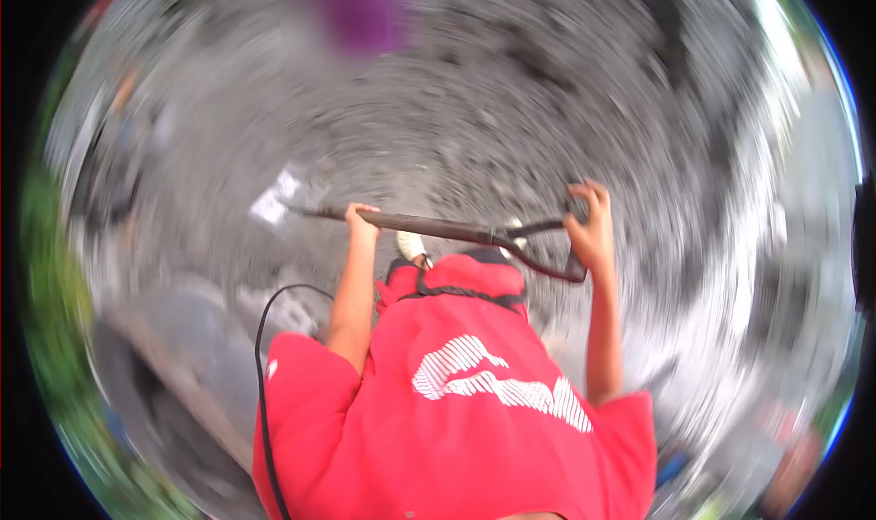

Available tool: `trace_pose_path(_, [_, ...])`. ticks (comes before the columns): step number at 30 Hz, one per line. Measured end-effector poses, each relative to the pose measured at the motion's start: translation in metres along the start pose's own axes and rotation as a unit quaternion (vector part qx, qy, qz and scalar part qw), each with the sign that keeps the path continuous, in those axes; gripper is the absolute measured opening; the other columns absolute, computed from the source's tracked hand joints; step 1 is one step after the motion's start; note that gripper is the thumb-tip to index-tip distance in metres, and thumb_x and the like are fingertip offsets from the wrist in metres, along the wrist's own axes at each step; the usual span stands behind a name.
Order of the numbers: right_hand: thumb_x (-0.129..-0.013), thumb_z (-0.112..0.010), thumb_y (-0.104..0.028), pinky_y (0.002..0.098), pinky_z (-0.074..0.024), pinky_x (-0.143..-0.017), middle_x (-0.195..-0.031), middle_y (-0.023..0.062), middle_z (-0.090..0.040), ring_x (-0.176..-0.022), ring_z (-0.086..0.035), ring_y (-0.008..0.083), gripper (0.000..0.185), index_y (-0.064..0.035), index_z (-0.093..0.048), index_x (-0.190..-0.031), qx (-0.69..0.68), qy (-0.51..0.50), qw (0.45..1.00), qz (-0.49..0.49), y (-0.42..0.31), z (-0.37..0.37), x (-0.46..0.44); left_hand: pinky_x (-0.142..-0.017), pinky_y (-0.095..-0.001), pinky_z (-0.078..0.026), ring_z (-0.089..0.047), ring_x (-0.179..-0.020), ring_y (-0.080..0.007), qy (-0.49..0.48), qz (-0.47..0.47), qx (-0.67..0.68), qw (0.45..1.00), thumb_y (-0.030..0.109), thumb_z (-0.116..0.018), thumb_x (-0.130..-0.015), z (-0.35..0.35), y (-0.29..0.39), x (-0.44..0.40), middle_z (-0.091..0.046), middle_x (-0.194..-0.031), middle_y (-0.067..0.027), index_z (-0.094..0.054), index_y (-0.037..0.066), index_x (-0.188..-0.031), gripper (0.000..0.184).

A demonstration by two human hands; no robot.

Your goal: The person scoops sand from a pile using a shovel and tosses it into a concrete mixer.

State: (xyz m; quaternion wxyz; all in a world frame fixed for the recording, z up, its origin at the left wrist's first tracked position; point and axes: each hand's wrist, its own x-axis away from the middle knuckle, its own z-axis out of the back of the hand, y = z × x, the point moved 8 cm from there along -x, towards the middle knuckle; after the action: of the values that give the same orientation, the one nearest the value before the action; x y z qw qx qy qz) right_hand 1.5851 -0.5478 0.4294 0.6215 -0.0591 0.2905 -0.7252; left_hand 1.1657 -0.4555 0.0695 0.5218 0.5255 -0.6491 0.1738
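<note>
A shovel (429, 225) lies nearly level across the front of my body. Its long brown shaft runs left to a bright, blurred blade (275, 198), and a dark D-shaped handle (547, 266) forms the right end. My left hand (362, 217) is closed around the shaft near the blade side. At the handle, my right hand (593, 233) has its fingers raised and apart, with the thumb and palm against or very close to the grip; exact contact is unclear.
Grey, loose-looking ground (438, 137) surrounds my shoes (412, 246), strongly blurred. A blurred purple object (363, 9) is ahead. At lower left stands a large grey rounded object with a dark hollow (151, 374). A black cable (262, 365) hangs along my left side.
</note>
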Motion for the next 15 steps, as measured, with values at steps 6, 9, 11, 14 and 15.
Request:
trace_pose_path(6, [-0.076,-0.048,-0.017,0.0341,-0.0447,-0.06,-0.066,0.0124,-0.06,-0.06,-0.059,0.0232,0.023,0.0022,-0.057,-0.067,-0.152,0.133,0.961,-0.19,-0.001,0.179,0.11,-0.053,-0.0381,-0.046,-0.049,-0.048,-0.0236,-0.082,0.272,-0.333,0.899,0.018,-0.053,-0.064,-0.085,-0.29,0.025,-0.047,-0.051,-0.0049,-0.042,0.013,-0.055,0.015])
trace_pose_path(9, [-0.076,-0.045,-0.026,0.0334,-0.0395,-0.053,-0.059,0.01,-0.057,-0.051,-0.053,0.0223,0.031,-0.0006,-0.053,-0.059,0.024,0.142,0.984,-0.105,-0.066,0.214,0.157,-0.051,-0.0401,-0.045,-0.047,-0.046,-0.0261,-0.094,0.408,-0.346,0.84,0.019,-0.054,-0.064,-0.112,-0.389,0.054,-0.047,-0.049,-0.0056,-0.042,0.012,-0.054,0.018])
trace_pose_path(11, [-0.076,-0.044,-0.027,0.0339,-0.0388,-0.052,-0.057,0.0101,-0.056,-0.049,-0.052,0.0226,0.033,-0.0011,-0.053,-0.059,0.071,0.16,0.975,-0.137,-0.084,0.229,0.168,-0.051,-0.0379,-0.045,-0.046,-0.046,-0.0232,-0.136,0.407,-0.375,0.822,0.016,-0.055,-0.065,-0.14,-0.429,0.1,-0.046,-0.049,-0.0037,-0.04,0.011,-0.054,0.019])
trace_pose_path(14, [-0.077,-0.041,-0.029,0.0345,-0.0387,-0.052,-0.055,0.0115,-0.054,-0.049,-0.052,0.0234,0.036,0.0,-0.053,-0.058,0.123,0.245,0.947,-0.167,-0.098,0.263,0.174,-0.054,-0.0357,-0.046,-0.045,-0.047,-0.0203,-0.197,0.44,-0.411,0.773,0.01,-0.055,-0.066,-0.191,-0.483,0.156,-0.045,-0.052,-0.0023,-0.041,0.01,-0.057,0.017])
trace_pose_path(15, [-0.077,-0.04,-0.029,0.0345,-0.0386,-0.051,-0.054,0.0119,-0.054,-0.049,-0.052,0.0236,0.037,0.0004,-0.054,-0.058,0.139,0.281,0.935,-0.168,-0.101,0.275,0.175,-0.054,-0.036,-0.047,-0.045,-0.047,-0.0201,-0.202,0.458,-0.4,0.768,0.01,-0.055,-0.067,-0.209,-0.497,0.176,-0.046,-0.052,-0.0027,-0.041,0.01,-0.058,0.017])
